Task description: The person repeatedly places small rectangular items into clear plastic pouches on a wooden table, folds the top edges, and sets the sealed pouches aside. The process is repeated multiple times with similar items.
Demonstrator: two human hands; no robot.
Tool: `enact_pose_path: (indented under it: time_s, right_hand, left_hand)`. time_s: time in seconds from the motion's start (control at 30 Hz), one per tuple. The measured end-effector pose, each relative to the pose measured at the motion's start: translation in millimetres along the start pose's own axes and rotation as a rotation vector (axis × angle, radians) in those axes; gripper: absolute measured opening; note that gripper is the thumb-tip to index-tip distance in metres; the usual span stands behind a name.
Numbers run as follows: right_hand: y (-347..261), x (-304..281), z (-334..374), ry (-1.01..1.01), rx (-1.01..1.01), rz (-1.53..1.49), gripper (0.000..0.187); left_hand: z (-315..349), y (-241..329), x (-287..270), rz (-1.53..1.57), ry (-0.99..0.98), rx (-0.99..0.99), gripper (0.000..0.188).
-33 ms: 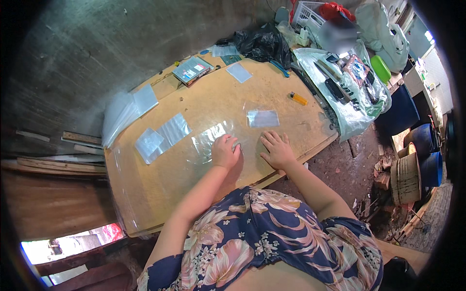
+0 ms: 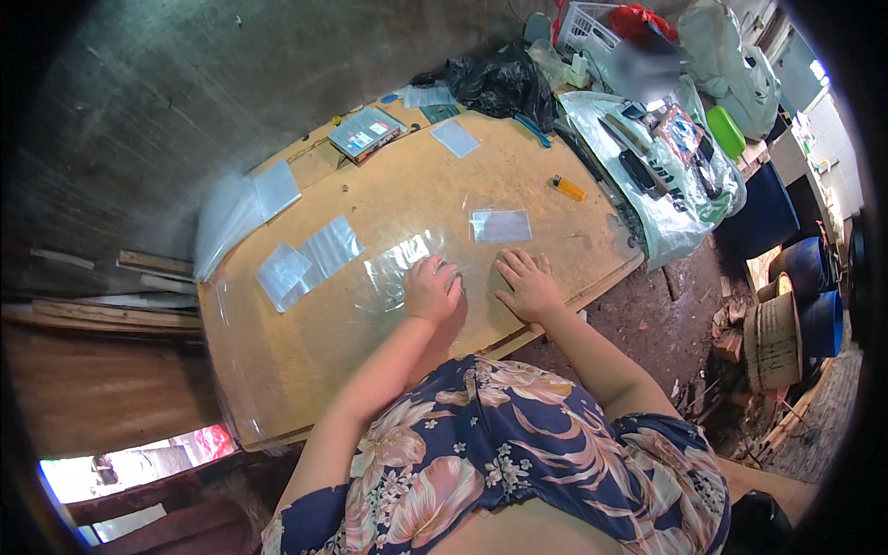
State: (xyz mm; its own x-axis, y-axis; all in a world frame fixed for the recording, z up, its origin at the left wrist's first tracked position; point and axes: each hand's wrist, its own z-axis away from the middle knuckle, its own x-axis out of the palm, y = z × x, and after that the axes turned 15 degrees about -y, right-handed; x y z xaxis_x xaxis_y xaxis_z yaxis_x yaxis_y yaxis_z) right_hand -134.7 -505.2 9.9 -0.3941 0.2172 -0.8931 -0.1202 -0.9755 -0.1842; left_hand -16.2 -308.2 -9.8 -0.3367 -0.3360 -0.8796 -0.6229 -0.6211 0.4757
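The left hand (image 2: pixel 432 289) curls over clear film (image 2: pixel 387 276), grip unclear, the right hand (image 2: pixel 529 285) spreads flat, visibly holding nothing; plastic pieces (image 2: pixel 330 248) lie laid out, a pile (image 2: pixel 231 220) seemingly untouched

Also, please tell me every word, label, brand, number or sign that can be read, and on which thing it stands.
Printed words are not copied here; only their places are given.
Flat box: print on its top and side, mostly too small to read.
Silvery plastic bag: dark green print, partly hidden.
Reddish packet: too blurred.
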Motion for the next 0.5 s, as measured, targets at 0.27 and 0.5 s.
enact_pose_path:
  time_s: [0.27, 0.5]
  right_hand:
    - [14.4, -2.8, -14.2, 0.042, -0.031, -0.009, 0.059]
    - [15.6, -2.6, -14.8, 0.052, -0.036, -0.021, 0.058]
  left_hand:
    - [-8.5, 15.9, 0.7, -0.187, -0.200, -0.128, 0.047]
    - [-10.9, 21.5, 4.2, -0.179, -0.242, -0.198, 0.055]
